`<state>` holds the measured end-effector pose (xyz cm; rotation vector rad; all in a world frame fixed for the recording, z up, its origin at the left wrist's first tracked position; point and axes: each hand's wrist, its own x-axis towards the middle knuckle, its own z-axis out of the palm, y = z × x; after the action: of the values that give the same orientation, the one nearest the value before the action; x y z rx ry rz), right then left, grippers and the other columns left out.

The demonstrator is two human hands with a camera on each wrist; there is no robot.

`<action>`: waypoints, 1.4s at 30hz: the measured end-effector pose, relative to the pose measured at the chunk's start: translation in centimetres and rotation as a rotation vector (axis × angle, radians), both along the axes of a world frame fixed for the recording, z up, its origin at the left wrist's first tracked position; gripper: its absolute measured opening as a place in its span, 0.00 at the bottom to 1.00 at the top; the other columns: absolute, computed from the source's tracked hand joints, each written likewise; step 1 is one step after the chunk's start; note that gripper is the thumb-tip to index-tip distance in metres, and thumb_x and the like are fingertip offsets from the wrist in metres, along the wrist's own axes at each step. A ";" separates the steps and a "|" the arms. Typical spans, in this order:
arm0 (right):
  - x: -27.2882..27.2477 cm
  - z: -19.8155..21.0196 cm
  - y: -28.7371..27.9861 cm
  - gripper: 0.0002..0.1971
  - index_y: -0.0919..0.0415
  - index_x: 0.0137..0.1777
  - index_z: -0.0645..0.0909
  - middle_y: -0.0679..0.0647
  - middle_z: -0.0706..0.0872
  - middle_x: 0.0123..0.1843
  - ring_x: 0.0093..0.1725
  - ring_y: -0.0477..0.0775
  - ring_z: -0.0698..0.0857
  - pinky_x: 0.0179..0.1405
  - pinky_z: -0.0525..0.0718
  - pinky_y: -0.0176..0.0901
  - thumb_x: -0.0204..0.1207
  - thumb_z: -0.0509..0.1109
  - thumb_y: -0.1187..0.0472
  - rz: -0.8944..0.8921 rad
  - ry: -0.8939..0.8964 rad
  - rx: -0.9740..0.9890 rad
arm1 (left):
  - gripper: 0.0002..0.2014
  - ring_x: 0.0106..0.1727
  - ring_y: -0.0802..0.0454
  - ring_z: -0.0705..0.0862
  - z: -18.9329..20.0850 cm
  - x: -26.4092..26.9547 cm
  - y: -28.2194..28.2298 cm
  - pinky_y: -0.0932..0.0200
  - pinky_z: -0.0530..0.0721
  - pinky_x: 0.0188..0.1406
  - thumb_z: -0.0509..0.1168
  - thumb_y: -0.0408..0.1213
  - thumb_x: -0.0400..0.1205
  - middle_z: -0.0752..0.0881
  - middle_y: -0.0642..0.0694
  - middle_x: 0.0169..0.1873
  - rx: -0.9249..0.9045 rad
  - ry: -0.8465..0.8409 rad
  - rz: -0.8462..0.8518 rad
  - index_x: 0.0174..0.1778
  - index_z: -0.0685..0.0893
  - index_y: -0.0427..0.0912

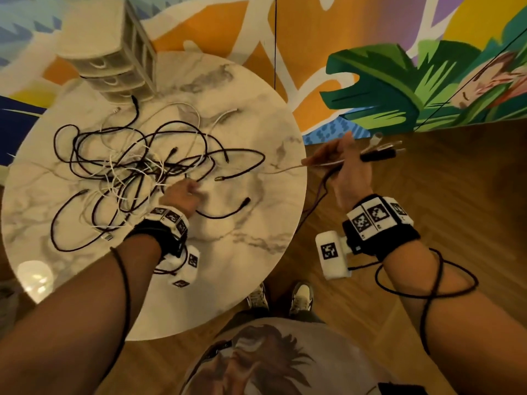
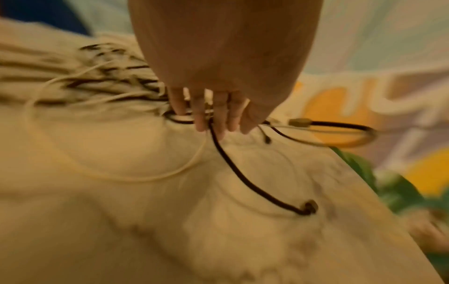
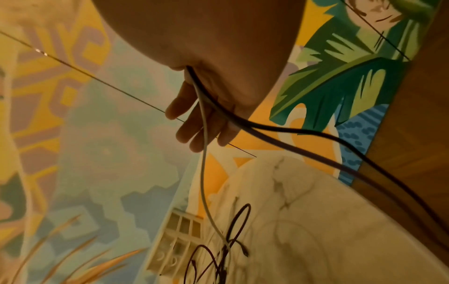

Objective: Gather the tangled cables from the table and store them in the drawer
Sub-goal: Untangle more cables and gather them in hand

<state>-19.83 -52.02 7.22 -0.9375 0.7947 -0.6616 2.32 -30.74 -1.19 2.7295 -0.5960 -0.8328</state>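
White drawer unit [image 1: 114,72] apparently shut; cables [image 1: 137,163] on table [image 1: 256,238].

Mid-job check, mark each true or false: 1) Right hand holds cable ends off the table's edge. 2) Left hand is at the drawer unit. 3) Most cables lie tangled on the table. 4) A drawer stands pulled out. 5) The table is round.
1) True: the right hand grips a bunch of cable ends beyond the table.
2) False: the left hand is at the tangle, away from the drawer unit.
3) True.
4) False: all drawers look closed.
5) True.
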 end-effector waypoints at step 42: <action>0.8 -0.6 3.8 0.21 0.51 0.48 0.87 0.50 0.75 0.28 0.21 0.41 0.70 0.30 0.67 0.39 0.87 0.51 0.52 0.432 0.468 -0.269 | 0.02 0.37 0.42 0.82 -1.4 -9.3 0.1 0.57 0.81 0.30 0.63 0.35 0.83 0.81 0.44 0.36 -0.339 0.398 0.148 0.47 0.79 0.41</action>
<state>-19.00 -48.27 6.60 -1.4901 0.8843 -0.1682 -6.97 -30.61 -2.55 2.1926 -0.4015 -1.0851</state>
